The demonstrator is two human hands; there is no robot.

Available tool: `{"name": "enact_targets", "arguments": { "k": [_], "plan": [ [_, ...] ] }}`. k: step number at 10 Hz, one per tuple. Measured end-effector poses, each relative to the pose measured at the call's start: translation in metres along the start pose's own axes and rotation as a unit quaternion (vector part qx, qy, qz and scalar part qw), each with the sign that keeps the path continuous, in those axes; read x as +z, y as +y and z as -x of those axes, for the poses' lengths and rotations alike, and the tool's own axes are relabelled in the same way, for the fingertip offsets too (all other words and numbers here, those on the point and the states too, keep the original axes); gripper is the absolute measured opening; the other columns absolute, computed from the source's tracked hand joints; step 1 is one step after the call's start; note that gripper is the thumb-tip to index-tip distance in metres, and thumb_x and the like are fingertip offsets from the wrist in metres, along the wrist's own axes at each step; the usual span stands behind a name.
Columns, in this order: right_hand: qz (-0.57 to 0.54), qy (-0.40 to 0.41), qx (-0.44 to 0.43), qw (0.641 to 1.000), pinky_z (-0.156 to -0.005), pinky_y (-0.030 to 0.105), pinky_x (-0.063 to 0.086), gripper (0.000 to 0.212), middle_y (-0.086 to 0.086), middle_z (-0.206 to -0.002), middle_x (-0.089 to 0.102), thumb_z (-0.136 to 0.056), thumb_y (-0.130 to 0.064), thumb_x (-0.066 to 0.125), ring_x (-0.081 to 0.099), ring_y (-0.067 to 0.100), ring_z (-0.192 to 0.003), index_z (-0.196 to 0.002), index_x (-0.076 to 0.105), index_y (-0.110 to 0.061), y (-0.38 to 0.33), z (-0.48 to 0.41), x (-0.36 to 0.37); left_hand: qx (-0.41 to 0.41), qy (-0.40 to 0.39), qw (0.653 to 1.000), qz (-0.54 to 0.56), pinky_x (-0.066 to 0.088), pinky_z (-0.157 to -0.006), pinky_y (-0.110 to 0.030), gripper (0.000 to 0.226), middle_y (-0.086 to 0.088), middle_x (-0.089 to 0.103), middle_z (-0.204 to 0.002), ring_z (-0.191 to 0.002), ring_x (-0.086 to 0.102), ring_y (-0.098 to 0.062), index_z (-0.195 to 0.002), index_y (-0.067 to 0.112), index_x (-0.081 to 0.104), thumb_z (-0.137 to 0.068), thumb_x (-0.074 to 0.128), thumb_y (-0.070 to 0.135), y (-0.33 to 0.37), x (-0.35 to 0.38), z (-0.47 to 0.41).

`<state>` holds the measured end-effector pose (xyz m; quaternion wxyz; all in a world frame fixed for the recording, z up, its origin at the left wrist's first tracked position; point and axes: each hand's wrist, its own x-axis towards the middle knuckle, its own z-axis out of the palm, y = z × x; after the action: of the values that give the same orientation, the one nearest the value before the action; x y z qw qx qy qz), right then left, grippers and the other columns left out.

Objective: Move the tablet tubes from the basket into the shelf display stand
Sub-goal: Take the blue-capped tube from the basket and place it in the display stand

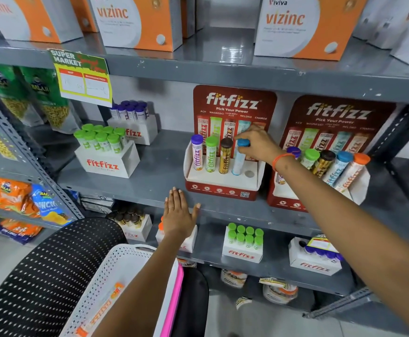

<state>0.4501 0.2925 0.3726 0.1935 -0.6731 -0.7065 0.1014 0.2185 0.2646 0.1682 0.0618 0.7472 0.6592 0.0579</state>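
Observation:
A red and white fitfizz display stand (221, 190) sits on the grey middle shelf. Purple-capped (197, 153), green-capped (211, 154) and brown-capped (225, 155) tubes stand upright in its holes. My right hand (259, 144) grips the cap of a blue-capped tube (239, 161), whose base is in the fourth hole. One hole (249, 173) at the right end is empty. My left hand (178, 215) lies flat and open against the shelf's front edge. The white perforated basket (123, 271) is below, with an orange tube (101, 305) lying inside.
A second fitfizz stand (325, 166) holding several tubes stands right beside the first. White fitfizz boxes of green (106, 152) and purple tubes (133, 122) sit to the left. More boxes fill the shelf below (243, 244). A black dotted chair back (48, 271) is at lower left.

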Motion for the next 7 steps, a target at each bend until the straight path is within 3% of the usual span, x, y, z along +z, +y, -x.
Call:
{"name": "enact_targets", "arguments": {
  "k": [1,2,3,4,5,7],
  "plan": [
    [-0.024,0.013,0.003,1.000,-0.100,0.035,0.040,0.038,0.021,-0.121,0.053,-0.084,-0.015,0.065,0.050,0.034,-0.114,-0.121,0.059,-0.008,0.0051,0.0056,0.0063,0.001,0.000,1.000,0.002,-0.007,-0.114,-0.036,0.085,-0.009,-0.009,-0.158,-0.144,-0.010,-0.025,-0.149,0.011,-0.008,-0.085,0.000,0.067,-0.0004,0.0008,-0.0006],
    [-0.039,0.005,-0.010,0.999,-0.104,0.036,0.039,0.043,0.016,-0.127,0.054,-0.086,-0.006,0.060,0.049,0.032,-0.120,-0.128,0.052,-0.010,0.0057,0.0097,0.0083,0.002,-0.003,1.000,-0.001,-0.008,-0.113,-0.036,0.085,-0.009,-0.010,-0.158,-0.144,-0.011,-0.025,-0.149,0.011,-0.009,-0.085,-0.001,0.067,-0.0004,0.0007,-0.0008],
    [-0.053,-0.033,-0.008,0.998,-0.113,0.037,0.030,0.061,0.013,-0.145,0.043,-0.086,0.000,0.054,0.037,0.030,-0.135,-0.141,0.031,-0.012,0.0026,0.0115,0.0054,-0.001,-0.001,1.000,0.000,-0.009,-0.112,-0.036,0.084,-0.008,-0.010,-0.158,-0.144,-0.012,-0.025,-0.149,0.012,-0.010,-0.085,0.000,0.067,-0.0002,0.0010,-0.0004],
    [0.001,0.004,0.023,1.000,-0.112,0.042,0.032,0.061,0.019,-0.143,0.036,-0.086,-0.024,0.062,0.036,0.035,-0.132,-0.138,0.034,-0.009,0.0051,0.0090,0.0106,-0.001,0.002,1.000,0.000,-0.009,-0.112,-0.036,0.085,-0.008,-0.011,-0.158,-0.144,-0.012,-0.025,-0.149,0.012,-0.009,-0.085,0.000,0.067,0.0000,0.0006,0.0002],
    [0.002,0.042,0.051,0.998,-0.101,0.040,0.042,0.048,0.021,-0.126,0.048,-0.086,-0.031,0.062,0.049,0.036,-0.116,-0.124,0.051,-0.006,0.0060,0.0079,0.0136,0.000,0.002,1.000,-0.003,-0.011,-0.111,-0.035,0.084,-0.008,-0.011,-0.158,-0.143,-0.012,-0.025,-0.149,0.012,-0.009,-0.085,0.000,0.067,0.0002,0.0001,0.0004],
    [0.007,-0.020,-0.008,1.000,-0.104,0.039,0.039,0.047,0.020,-0.131,0.051,-0.085,-0.008,0.058,0.048,0.035,-0.120,-0.130,0.047,-0.004,0.0014,0.0066,0.0042,0.000,0.003,1.000,-0.004,-0.011,-0.111,-0.035,0.083,-0.007,-0.012,-0.158,-0.143,-0.013,-0.025,-0.149,0.013,-0.010,-0.086,0.001,0.067,0.0003,0.0004,0.0004]
  ]
}}
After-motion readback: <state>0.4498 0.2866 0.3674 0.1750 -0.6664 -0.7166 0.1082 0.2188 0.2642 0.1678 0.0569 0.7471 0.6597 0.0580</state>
